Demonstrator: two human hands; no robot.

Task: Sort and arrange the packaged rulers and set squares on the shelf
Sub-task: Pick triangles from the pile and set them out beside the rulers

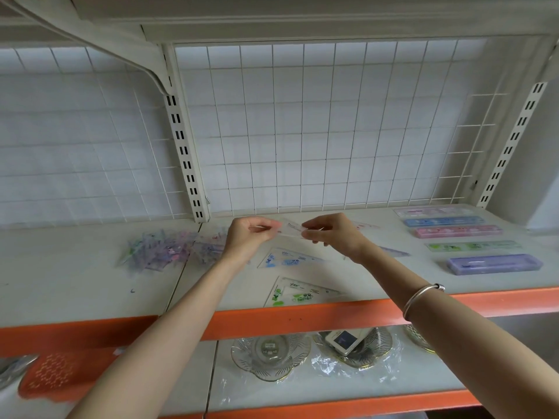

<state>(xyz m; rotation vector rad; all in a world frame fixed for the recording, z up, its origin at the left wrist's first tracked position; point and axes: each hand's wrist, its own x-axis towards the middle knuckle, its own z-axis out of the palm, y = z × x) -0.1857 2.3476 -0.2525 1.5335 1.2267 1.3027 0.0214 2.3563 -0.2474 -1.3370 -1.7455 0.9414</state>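
Note:
Both my hands hold one clear packaged set square [289, 227] above the white shelf [75, 285]. My left hand [249, 234] pinches its left end and my right hand [329, 234] pinches its right end. Below them lie a set square with blue print [287, 259] and, nearer the front edge, one with green print [298, 293]. A jumbled pile of clear and purple packaged pieces [163, 251] lies to the left. At the right, several long packaged rulers [456, 231] lie in a neat column, in pink, blue, green and purple.
A white wire grid [317, 125] backs the shelf, with slotted uprights [184, 158] at both sides. The shelf has an orange front lip [302, 317]. On the shelf below stand glass dishes [270, 353] in plastic wrap and an orange perforated item [50, 375].

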